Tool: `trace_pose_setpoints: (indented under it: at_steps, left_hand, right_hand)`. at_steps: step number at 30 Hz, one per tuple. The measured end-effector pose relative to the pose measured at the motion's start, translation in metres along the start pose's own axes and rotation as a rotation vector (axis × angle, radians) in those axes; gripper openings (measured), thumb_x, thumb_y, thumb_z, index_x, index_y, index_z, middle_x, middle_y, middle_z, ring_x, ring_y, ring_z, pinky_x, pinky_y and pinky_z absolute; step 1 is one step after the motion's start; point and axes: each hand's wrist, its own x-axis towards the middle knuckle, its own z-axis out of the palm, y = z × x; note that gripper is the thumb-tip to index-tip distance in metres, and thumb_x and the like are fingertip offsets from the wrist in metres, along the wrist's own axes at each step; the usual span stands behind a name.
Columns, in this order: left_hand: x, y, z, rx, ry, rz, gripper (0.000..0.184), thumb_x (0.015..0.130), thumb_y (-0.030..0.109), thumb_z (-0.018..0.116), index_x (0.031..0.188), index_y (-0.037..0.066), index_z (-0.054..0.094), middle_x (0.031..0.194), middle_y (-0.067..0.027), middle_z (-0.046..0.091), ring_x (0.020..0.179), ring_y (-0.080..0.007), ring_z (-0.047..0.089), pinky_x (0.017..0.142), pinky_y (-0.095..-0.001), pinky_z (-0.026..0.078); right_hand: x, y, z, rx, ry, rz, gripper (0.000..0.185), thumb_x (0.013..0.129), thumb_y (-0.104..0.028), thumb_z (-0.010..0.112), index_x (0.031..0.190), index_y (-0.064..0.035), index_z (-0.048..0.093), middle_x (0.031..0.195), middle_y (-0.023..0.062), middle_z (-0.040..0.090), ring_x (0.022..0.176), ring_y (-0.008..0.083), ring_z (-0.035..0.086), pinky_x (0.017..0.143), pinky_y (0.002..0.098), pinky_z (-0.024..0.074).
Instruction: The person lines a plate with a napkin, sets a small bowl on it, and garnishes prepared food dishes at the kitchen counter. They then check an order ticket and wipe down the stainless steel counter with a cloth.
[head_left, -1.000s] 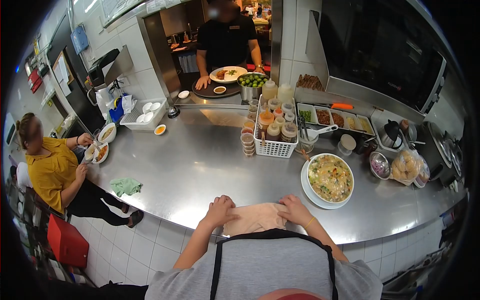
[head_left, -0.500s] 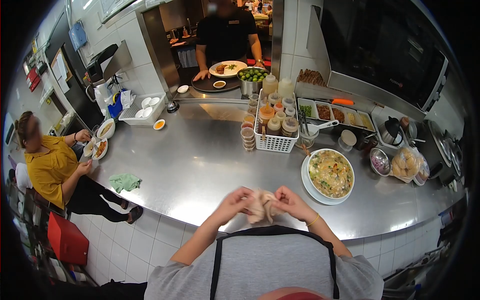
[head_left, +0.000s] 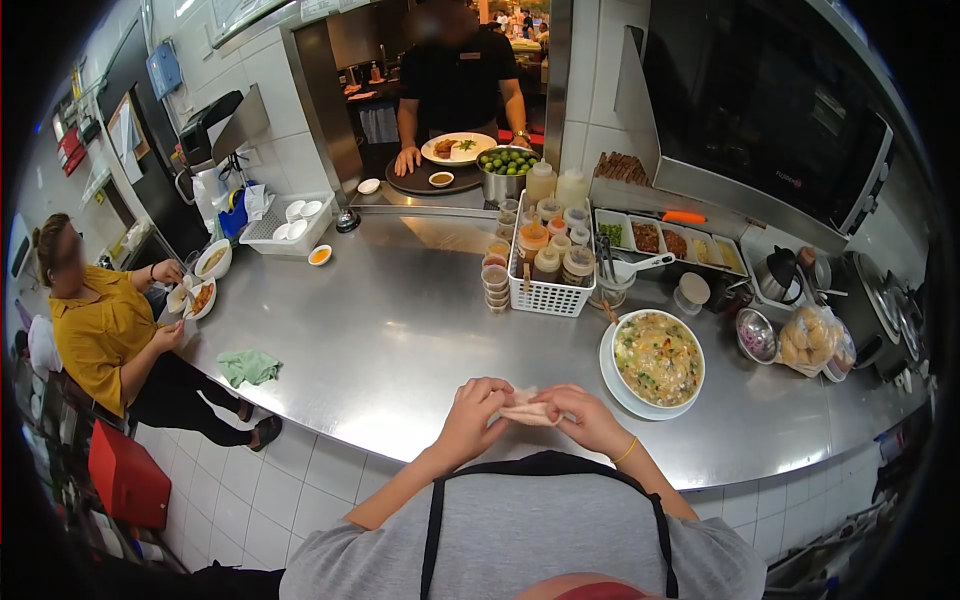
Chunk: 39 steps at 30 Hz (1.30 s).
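A pale pinkish cloth [head_left: 530,409] is bunched up between my two hands, close to the counter's front edge. My left hand [head_left: 474,412] grips its left side, fingers closed. On the opposite side, my right hand [head_left: 588,420] pinches the cloth between thumb and fingers. To the right of my hands, a white bowl of thick soup [head_left: 658,364] with greens and egg-like strands rests on a white plate [head_left: 622,392]. The cloth's lower folds are partly hidden by my fingers.
Beyond my hands stands a white basket [head_left: 548,299] of sauce bottles. A green cloth [head_left: 248,368] lies on the steel counter [head_left: 380,350]. A person in yellow [head_left: 95,325] works at bowls on the left; another person stands behind a tray [head_left: 410,181] at the pass-through window.
The cloth has been folded from a loose, hanging bunch into a smaller, flatter bundle. Both my hands have stayed on it, their fingers shifting. The camera view has moved slightly.
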Motion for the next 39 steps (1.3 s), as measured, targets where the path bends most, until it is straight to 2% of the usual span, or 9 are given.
trace_pose_setpoints:
  at_steps: [7,8,9,17,22,25,29,33,39]
  left_hand:
    - [-0.059,-0.056,0.056,0.079,-0.193,0.118,0.023,0.073,0.013,0.064,0.092,0.009,0.053,0.102,-0.0070,0.054,0.098,-0.0221,0.052,0.083,-0.0370,0.039]
    - [-0.060,-0.049,0.053,-0.045,-0.227,-0.171,0.023,0.075,0.014,0.063,0.095,0.008,0.052,0.099,-0.0090,0.056,0.094,-0.0231,0.054,0.078,-0.0353,0.041]
    - [-0.059,-0.044,0.050,-0.171,-0.260,-0.461,0.023,0.077,0.015,0.062,0.097,0.008,0.051,0.095,-0.0109,0.057,0.090,-0.0241,0.056,0.073,-0.0337,0.043]
    - [-0.021,-0.068,0.065,-0.124,0.023,-0.639,0.028,0.087,0.030,0.054,0.093,0.003,0.050,0.073,-0.0166,0.059,0.069,-0.0291,0.060,0.061,-0.0363,0.045]
    - [-0.012,-0.066,0.064,-0.171,0.033,-0.629,0.025,0.086,0.027,0.055,0.093,0.004,0.051,0.075,-0.0168,0.060,0.072,-0.0321,0.060,0.063,-0.0390,0.045]
    - [0.005,-0.043,0.036,0.130,0.155,-0.024,0.020,0.088,0.023,0.054,0.095,0.004,0.050,0.080,-0.0163,0.060,0.075,-0.0300,0.060,0.066,-0.0368,0.045]
    - [0.027,0.008,-0.007,-0.277,-0.424,-0.234,0.019,0.091,0.020,0.052,0.098,0.003,0.047,0.084,-0.0091,0.058,0.078,-0.0189,0.057,0.069,-0.0287,0.043]
    - [0.024,0.004,0.001,-0.549,-0.362,-0.183,0.017,0.093,0.022,0.052,0.096,0.005,0.048,0.081,0.0014,0.053,0.075,-0.0065,0.050,0.065,-0.0240,0.042]
    - [0.007,-0.034,0.031,-0.546,-0.137,-0.278,0.014,0.088,0.010,0.055,0.101,0.005,0.053,0.096,-0.0053,0.059,0.088,-0.0145,0.056,0.077,-0.0279,0.046]
  right_hand:
    - [-0.063,0.061,0.056,-0.205,-0.186,0.191,0.020,0.078,-0.020,0.063,0.094,-0.0122,0.054,0.128,0.0047,0.049,0.124,0.0245,0.040,0.104,0.0466,0.0250]
    - [-0.072,0.076,0.065,-0.166,-0.169,0.206,0.029,0.078,-0.026,0.064,0.101,-0.0133,0.053,0.133,0.0044,0.043,0.128,0.0226,0.034,0.106,0.0509,0.0167]
    - [-0.070,0.070,0.063,-0.170,-0.164,0.208,0.029,0.078,-0.026,0.064,0.101,-0.0133,0.053,0.133,0.0044,0.043,0.128,0.0226,0.034,0.106,0.0509,0.0167]
    - [-0.050,0.065,0.064,-0.239,0.154,0.158,0.066,0.075,-0.039,0.069,0.125,-0.0040,0.042,0.133,0.0148,0.038,0.121,0.0326,0.039,0.100,0.0401,0.0332]
    - [-0.049,0.060,0.061,-0.163,0.210,0.156,0.075,0.069,-0.029,0.076,0.128,-0.0039,0.037,0.133,0.0170,0.035,0.122,0.0332,0.038,0.100,0.0399,0.0344]
    - [-0.051,0.067,0.064,-0.006,0.330,0.174,0.078,0.068,-0.032,0.076,0.129,-0.0037,0.036,0.133,0.0168,0.036,0.122,0.0338,0.037,0.102,0.0409,0.0320]
    - [-0.040,0.025,0.046,-0.050,0.402,0.034,0.083,0.065,-0.032,0.079,0.130,-0.0040,0.035,0.132,0.0168,0.036,0.123,0.0345,0.035,0.102,0.0411,0.0322]
    - [-0.024,-0.001,0.013,0.346,-0.061,0.471,0.054,0.072,-0.028,0.074,0.114,-0.0034,0.052,0.115,0.0141,0.052,0.104,0.0255,0.053,0.086,0.0319,0.0431]
    - [-0.026,0.024,0.019,-0.021,0.228,0.337,0.028,0.070,-0.018,0.071,0.091,-0.0088,0.055,0.092,0.0100,0.052,0.084,0.0268,0.054,0.075,0.0342,0.0443]
